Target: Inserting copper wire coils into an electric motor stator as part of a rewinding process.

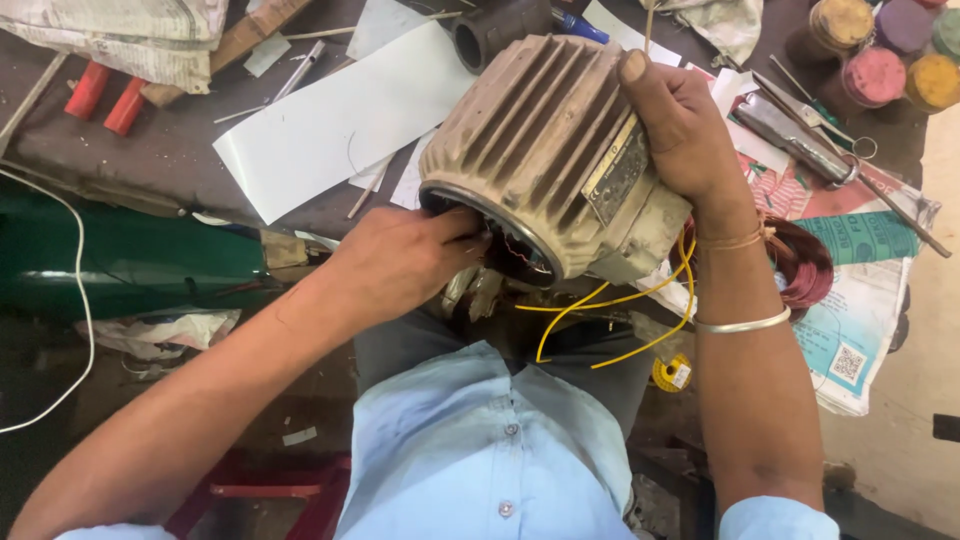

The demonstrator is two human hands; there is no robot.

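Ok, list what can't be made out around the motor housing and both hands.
Head view only:
- Left hand: fingertips are inside the motor housing; its rim hides them.
- Housing interior: dark, mostly covered by that hand.
- Right hand: palm is pressed to the housing, unseen.
- Yellow wires: upper ends vanish behind the housing.
- Copper wire coil: partly behind the right wrist.

motor housing (545,140): ribbed matt cast metal, dusty | wires (640,300): glossy yellow plastic | sheet (340,120): smooth white paper

White sheet (340,120), copper wire coil (805,265), coloured jars (875,75).
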